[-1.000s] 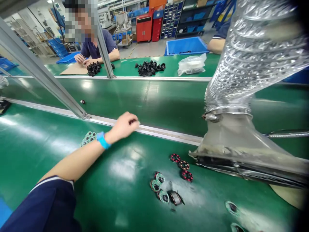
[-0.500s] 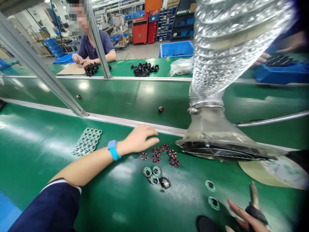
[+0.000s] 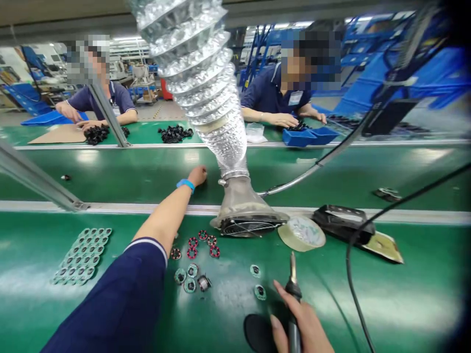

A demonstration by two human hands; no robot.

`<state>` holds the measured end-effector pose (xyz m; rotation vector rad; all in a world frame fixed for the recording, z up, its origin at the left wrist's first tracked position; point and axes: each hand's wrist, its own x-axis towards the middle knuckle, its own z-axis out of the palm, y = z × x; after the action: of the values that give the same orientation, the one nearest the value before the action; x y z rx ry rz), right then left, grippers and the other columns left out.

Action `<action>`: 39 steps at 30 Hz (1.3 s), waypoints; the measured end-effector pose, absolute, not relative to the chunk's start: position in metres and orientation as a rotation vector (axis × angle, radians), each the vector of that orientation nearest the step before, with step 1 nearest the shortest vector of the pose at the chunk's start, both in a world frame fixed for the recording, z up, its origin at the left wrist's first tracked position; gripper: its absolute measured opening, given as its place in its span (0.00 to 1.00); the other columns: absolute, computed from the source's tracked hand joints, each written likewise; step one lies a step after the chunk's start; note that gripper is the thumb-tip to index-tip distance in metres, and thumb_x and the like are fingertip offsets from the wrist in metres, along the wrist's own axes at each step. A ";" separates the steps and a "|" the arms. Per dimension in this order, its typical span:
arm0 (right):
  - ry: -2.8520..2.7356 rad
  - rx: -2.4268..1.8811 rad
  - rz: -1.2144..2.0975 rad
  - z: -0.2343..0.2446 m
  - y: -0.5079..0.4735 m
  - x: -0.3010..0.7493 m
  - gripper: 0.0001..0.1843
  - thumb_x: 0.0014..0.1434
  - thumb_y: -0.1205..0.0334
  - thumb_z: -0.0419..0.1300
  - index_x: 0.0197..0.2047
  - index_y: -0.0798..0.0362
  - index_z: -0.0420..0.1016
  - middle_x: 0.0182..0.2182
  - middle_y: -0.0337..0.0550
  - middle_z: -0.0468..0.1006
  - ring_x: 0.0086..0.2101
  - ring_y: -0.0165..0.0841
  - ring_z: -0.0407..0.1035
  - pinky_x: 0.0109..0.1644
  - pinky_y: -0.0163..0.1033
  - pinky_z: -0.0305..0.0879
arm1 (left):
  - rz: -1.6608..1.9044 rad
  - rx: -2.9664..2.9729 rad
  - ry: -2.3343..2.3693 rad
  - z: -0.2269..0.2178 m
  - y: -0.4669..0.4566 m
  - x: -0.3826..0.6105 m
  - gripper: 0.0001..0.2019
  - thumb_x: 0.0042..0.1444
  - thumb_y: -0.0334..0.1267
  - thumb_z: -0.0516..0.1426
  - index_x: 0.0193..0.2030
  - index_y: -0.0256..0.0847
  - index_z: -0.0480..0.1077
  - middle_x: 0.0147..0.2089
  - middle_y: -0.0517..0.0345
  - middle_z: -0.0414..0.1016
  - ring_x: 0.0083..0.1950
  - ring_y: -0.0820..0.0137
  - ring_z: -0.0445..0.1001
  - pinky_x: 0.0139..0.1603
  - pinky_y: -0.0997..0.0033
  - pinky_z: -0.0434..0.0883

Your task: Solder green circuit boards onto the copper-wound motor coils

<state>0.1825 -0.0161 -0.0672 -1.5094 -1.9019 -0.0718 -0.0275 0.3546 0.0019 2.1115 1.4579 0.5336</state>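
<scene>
My left hand (image 3: 198,175) reaches far out over the moving green belt (image 3: 147,171), just left of the silver extraction hose (image 3: 217,98). Its fingers are curled closed; what they hold is hidden. My right hand (image 3: 300,323) at the bottom edge grips a soldering iron (image 3: 293,287), tip pointing up and away. On the near green table lie small red-wound rings (image 3: 200,241), green round boards (image 3: 186,278) and two more boards (image 3: 257,280) beside the iron's tip. A sheet of several green boards (image 3: 83,254) lies at the left.
The hose's fan hood (image 3: 248,223) rests on the rail. A tape roll (image 3: 301,233), a black stand (image 3: 342,223), a black cable (image 3: 353,274) and a black pad (image 3: 259,333) sit nearby. Two people work across the belt with piles of black parts (image 3: 175,133) and a blue tray (image 3: 311,136).
My left arm has stretched from the red rings on the near table out over the belt, and its fingers have curled. The view has swung right and up; my right hand with the iron shows more.
</scene>
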 end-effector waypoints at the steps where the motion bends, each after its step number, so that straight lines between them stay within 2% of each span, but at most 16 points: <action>1: -1.887 -1.500 -0.082 -0.066 -0.016 0.181 0.24 0.63 0.57 0.55 0.61 0.51 0.61 0.44 0.50 0.79 0.41 0.40 0.77 0.40 0.43 0.77 | 0.520 2.074 1.427 0.004 0.353 -0.034 0.18 0.63 0.43 0.56 0.56 0.37 0.67 0.55 0.48 0.71 0.52 0.64 0.73 0.52 0.56 0.74; 6: -1.837 -1.546 0.013 -0.065 -0.018 0.179 0.23 0.64 0.53 0.53 0.59 0.52 0.63 0.41 0.50 0.78 0.37 0.38 0.76 0.37 0.41 0.76 | 0.375 1.980 1.236 -0.001 0.292 -0.082 0.15 0.63 0.42 0.56 0.52 0.34 0.69 0.48 0.51 0.74 0.46 0.68 0.75 0.46 0.61 0.76; 9: -1.841 -1.543 0.113 -0.069 -0.019 0.183 0.22 0.63 0.51 0.54 0.58 0.51 0.65 0.42 0.49 0.78 0.36 0.37 0.76 0.37 0.40 0.75 | 0.319 2.032 1.197 -0.006 0.233 -0.099 0.10 0.60 0.34 0.59 0.46 0.33 0.71 0.41 0.54 0.76 0.43 0.69 0.75 0.49 0.62 0.74; 12: -1.799 -1.532 0.144 -0.075 -0.019 0.188 0.22 0.63 0.48 0.53 0.56 0.51 0.67 0.42 0.49 0.78 0.34 0.37 0.76 0.36 0.41 0.73 | 0.294 2.133 1.248 -0.005 0.187 -0.106 0.10 0.55 0.32 0.61 0.44 0.35 0.73 0.46 0.51 0.76 0.53 0.63 0.71 0.62 0.57 0.65; 14: -1.778 -1.532 0.195 -0.078 -0.018 0.190 0.22 0.63 0.47 0.53 0.55 0.51 0.68 0.42 0.49 0.78 0.33 0.37 0.75 0.36 0.42 0.72 | 0.304 2.177 1.345 -0.002 0.167 -0.110 0.15 0.56 0.35 0.60 0.51 0.36 0.71 0.53 0.47 0.73 0.59 0.59 0.66 0.65 0.55 0.60; 16: -1.780 -1.515 0.264 -0.079 -0.018 0.190 0.23 0.63 0.48 0.53 0.56 0.51 0.67 0.43 0.50 0.78 0.33 0.37 0.75 0.36 0.42 0.72 | 0.301 2.196 1.452 0.003 0.154 -0.117 0.18 0.58 0.37 0.58 0.56 0.36 0.68 0.56 0.44 0.69 0.61 0.56 0.63 0.65 0.52 0.59; 18: -1.780 -1.473 0.282 -0.078 -0.019 0.189 0.23 0.63 0.48 0.54 0.56 0.51 0.67 0.43 0.50 0.78 0.33 0.36 0.74 0.37 0.43 0.72 | 0.258 2.198 1.519 0.006 0.146 -0.125 0.16 0.59 0.37 0.57 0.53 0.36 0.70 0.53 0.44 0.70 0.58 0.57 0.66 0.63 0.52 0.62; 20: -1.769 -1.445 0.249 -0.074 -0.021 0.186 0.22 0.63 0.49 0.55 0.55 0.51 0.67 0.42 0.49 0.78 0.33 0.36 0.74 0.37 0.42 0.72 | 0.196 2.184 1.538 0.007 0.143 -0.132 0.10 0.60 0.36 0.57 0.47 0.36 0.72 0.48 0.48 0.73 0.52 0.62 0.70 0.58 0.54 0.67; 23: -1.747 -1.374 0.185 -0.067 -0.023 0.180 0.20 0.63 0.51 0.54 0.55 0.51 0.68 0.40 0.49 0.78 0.33 0.35 0.73 0.37 0.42 0.72 | 0.145 2.148 1.563 0.003 0.147 -0.135 0.13 0.63 0.41 0.55 0.49 0.35 0.71 0.48 0.51 0.74 0.47 0.67 0.74 0.50 0.59 0.74; 27: -1.715 -1.287 0.137 -0.059 -0.026 0.176 0.20 0.63 0.54 0.55 0.56 0.52 0.67 0.41 0.49 0.78 0.33 0.34 0.72 0.38 0.41 0.71 | 0.183 2.113 1.625 0.000 0.153 -0.136 0.16 0.64 0.43 0.55 0.53 0.36 0.69 0.53 0.49 0.72 0.51 0.66 0.74 0.52 0.57 0.74; 30: -1.698 -1.240 0.098 -0.055 -0.027 0.174 0.20 0.63 0.56 0.55 0.56 0.52 0.66 0.40 0.49 0.77 0.34 0.35 0.71 0.37 0.41 0.71 | 0.191 2.076 1.595 0.002 0.148 -0.137 0.17 0.64 0.43 0.55 0.55 0.36 0.68 0.53 0.49 0.72 0.50 0.66 0.74 0.50 0.58 0.75; 34: -1.678 -1.163 0.051 -0.049 -0.028 0.171 0.20 0.62 0.60 0.55 0.58 0.52 0.65 0.39 0.49 0.77 0.36 0.37 0.72 0.37 0.42 0.71 | 0.129 2.064 1.543 0.001 0.138 -0.135 0.17 0.63 0.43 0.56 0.55 0.36 0.68 0.53 0.49 0.72 0.50 0.66 0.74 0.50 0.58 0.75; 39: -1.658 -1.090 0.025 -0.045 -0.027 0.168 0.18 0.61 0.64 0.55 0.56 0.51 0.67 0.38 0.47 0.79 0.36 0.37 0.73 0.38 0.42 0.72 | 0.213 2.090 1.686 -0.003 0.138 -0.126 0.16 0.64 0.44 0.55 0.54 0.37 0.69 0.54 0.50 0.72 0.51 0.64 0.73 0.51 0.58 0.74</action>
<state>0.1680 -0.0274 -0.0453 -1.0902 -1.6576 0.0253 -0.1263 0.1380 -0.0034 2.0896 1.6857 0.2130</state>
